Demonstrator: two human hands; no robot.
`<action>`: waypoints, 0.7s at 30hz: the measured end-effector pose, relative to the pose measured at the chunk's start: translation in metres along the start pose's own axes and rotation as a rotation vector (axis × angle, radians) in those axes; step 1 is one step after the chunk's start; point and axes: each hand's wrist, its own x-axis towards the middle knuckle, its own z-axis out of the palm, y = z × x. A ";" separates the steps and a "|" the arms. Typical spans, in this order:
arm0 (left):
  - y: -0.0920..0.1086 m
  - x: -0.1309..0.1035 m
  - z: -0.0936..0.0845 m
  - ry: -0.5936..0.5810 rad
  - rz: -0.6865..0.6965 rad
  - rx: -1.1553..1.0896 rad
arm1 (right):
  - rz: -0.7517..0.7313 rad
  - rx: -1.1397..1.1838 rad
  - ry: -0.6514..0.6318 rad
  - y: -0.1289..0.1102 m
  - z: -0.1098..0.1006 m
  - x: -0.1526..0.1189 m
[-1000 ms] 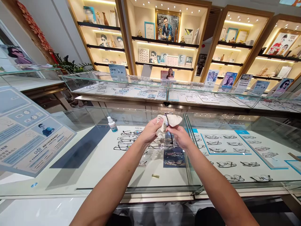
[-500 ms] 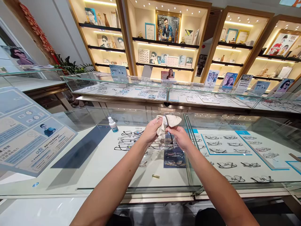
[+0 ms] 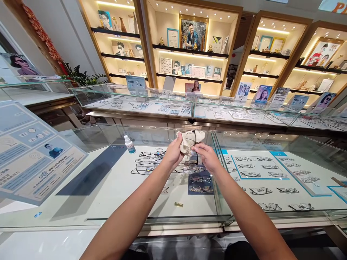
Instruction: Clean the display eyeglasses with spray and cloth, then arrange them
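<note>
From where I stand, the pale cloth (image 3: 199, 135) is up above the glass-topped table (image 3: 114, 195), to the right of the white bottle (image 3: 129, 145). The left hand (image 3: 173, 152) has its grip closed on the bunched cloth, thumb on top. The right hand's (image 3: 207, 155) grip is narrow, pinching the dark-framed glasses (image 3: 196, 157) at the cloth's lower edge; whether it catches cloth too, I can't tell. Rows of spectacles (image 3: 148, 162) lie under the glass just right of the bottle, and a blue printed board (image 3: 35, 151) leans to its left.
</note>
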 end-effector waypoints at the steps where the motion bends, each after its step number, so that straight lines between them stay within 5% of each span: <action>1: 0.002 0.001 0.000 0.013 0.004 -0.027 | -0.023 0.001 0.014 -0.004 -0.003 0.001; 7: 0.002 0.001 -0.002 0.002 0.026 -0.030 | -0.098 0.092 0.082 -0.020 -0.009 0.006; 13: 0.009 -0.012 -0.006 -0.032 0.494 0.481 | -0.082 0.031 0.076 -0.020 -0.010 0.005; 17: 0.013 -0.022 -0.004 -0.307 0.704 0.920 | -0.080 -0.004 0.016 -0.019 -0.009 0.004; 21: 0.012 -0.021 -0.004 -0.511 0.721 1.171 | -0.129 0.005 -0.014 -0.019 -0.009 0.004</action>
